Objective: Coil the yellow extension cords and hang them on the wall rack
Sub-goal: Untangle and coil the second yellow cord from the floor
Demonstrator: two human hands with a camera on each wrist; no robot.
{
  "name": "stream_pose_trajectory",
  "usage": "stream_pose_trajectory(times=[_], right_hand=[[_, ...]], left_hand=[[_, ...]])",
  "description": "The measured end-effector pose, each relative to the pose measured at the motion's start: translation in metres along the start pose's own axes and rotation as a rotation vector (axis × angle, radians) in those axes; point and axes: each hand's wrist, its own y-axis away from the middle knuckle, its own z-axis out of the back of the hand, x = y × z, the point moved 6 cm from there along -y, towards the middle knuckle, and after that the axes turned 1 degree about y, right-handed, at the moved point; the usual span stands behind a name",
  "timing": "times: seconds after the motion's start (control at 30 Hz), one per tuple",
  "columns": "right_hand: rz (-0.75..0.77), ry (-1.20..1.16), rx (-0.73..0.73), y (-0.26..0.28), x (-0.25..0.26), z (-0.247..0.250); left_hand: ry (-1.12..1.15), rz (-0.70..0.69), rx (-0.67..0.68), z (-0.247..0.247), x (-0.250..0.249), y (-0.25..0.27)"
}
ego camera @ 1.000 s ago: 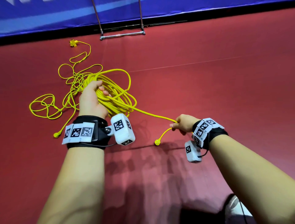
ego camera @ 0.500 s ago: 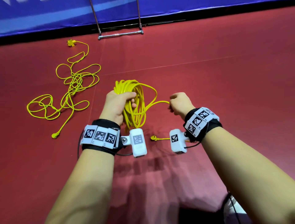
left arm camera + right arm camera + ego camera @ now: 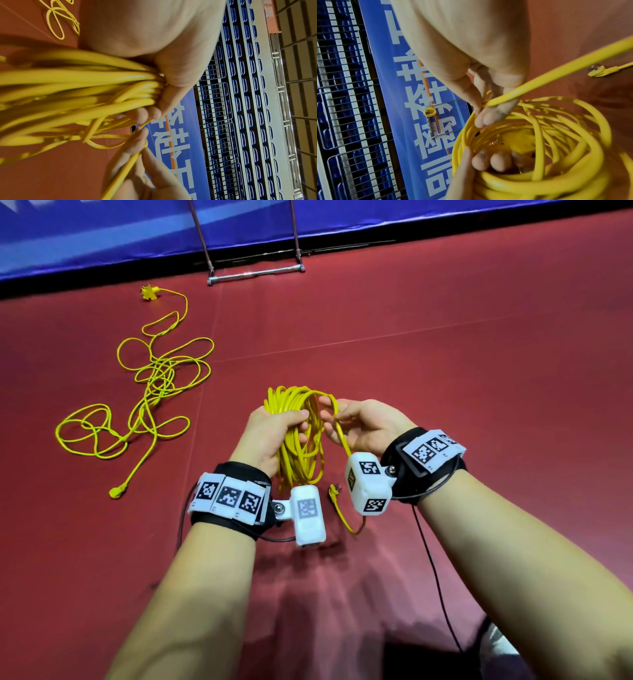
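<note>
My left hand grips a bundled coil of yellow cord at its top, and the loops hang down toward the red floor. My right hand pinches the coil's free tail strand right beside the coil. The tail runs under my right wrist and ends in a plug near the floor. In the left wrist view the fingers wrap the bunched strands. A second yellow cord lies loose and tangled on the floor at the left.
A metal rack frame stands against the blue banner wall straight ahead. In the right wrist view a small yellow coil hangs on that rack. Red floor spreads to the right.
My left hand lifted the coil off the floor and drew it toward me. My right hand slid up the tail and came in beside the coil.
</note>
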Motion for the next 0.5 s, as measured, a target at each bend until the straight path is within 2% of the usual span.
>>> stream_pose_trajectory(times=[0.23, 0.3, 0.5], right_hand=[[0.067, -0.113, -0.070, -0.001, -0.007, -0.011], [0.064, -0.027, -0.102, 0.000, -0.007, -0.011], [0.105, 0.230, -0.080, 0.013, -0.001, -0.022]], left_hand=[[0.007, 0.031, 0.061, -0.009, 0.006, 0.003], [0.018, 0.031, 0.061, -0.011, 0.006, 0.004], [0.073, 0.051, 0.111, -0.017, 0.009, 0.006]])
